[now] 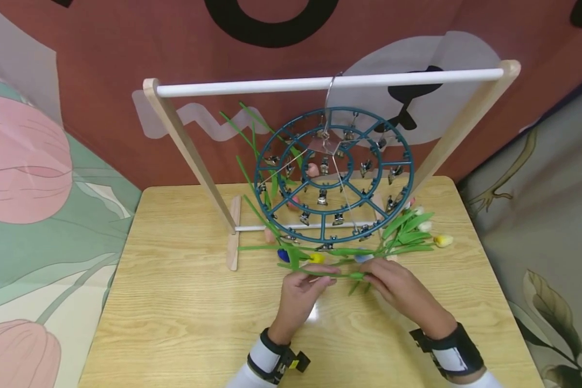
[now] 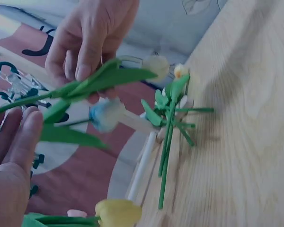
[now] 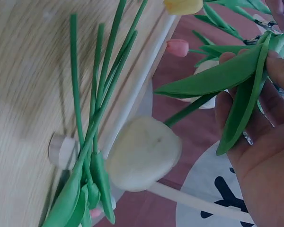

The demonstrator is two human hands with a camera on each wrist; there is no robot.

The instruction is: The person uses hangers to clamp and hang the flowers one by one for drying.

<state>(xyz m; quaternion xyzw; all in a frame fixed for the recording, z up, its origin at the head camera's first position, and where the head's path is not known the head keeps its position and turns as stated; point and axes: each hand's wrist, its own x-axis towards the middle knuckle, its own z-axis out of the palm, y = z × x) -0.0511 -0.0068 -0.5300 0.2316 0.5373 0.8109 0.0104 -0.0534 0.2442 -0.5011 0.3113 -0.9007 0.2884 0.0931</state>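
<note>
Both hands hold one artificial tulip by its green stem [image 1: 337,275], level over the wooden table [image 1: 174,302]. My left hand [image 1: 302,288] pinches the stem's left part; its fingers [image 2: 12,151] show at the lower left of the left wrist view. My right hand [image 1: 395,284] grips the leafy right part, with long green leaves [image 3: 217,78] lying across its fingers [image 3: 260,156]. A pale flower head [image 3: 142,161] sits close under that hand. Just behind the hands hangs a round teal clip hanger [image 1: 333,178] with several metal clips, some holding tulips.
The hanger hooks over the white rod [image 1: 271,86] of a wooden rack on the table's far half. Several loose tulips [image 1: 412,231] lie in a bunch at the right, one yellow-white head [image 1: 443,240] outermost. Yellow [image 1: 317,258] and blue [image 1: 283,254] heads lie under the hanger.
</note>
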